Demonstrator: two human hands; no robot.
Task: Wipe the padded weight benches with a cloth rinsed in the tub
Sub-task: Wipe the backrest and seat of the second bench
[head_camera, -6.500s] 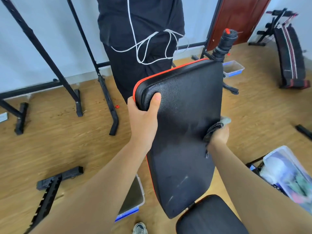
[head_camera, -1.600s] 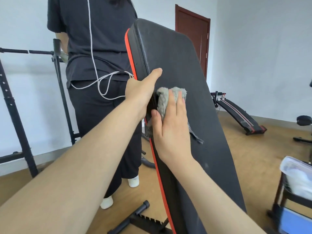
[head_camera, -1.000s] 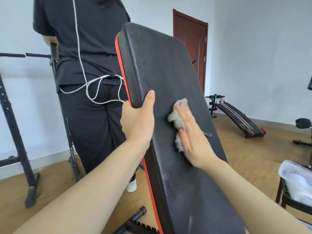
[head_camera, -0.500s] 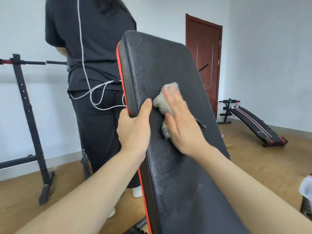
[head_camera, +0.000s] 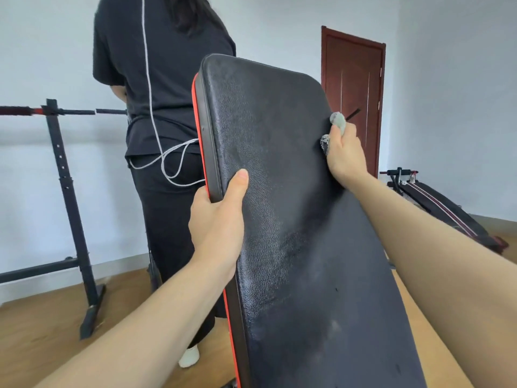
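Fluffy grey cloth (head_camera: 337,120) on pebbled black bench pad (head_camera: 279,191)

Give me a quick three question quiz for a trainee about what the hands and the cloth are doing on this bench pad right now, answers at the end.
1. True or false: the left hand grips the red-trimmed left edge of the black padded bench backrest.
2. Which hand holds the grey cleaning cloth: A) left, B) right, C) neither?
3. Fill in: the cloth sits at the pad's ____ edge, near the top.

Key: 1 true. 2 B, the right hand is closed on it. 3 right.
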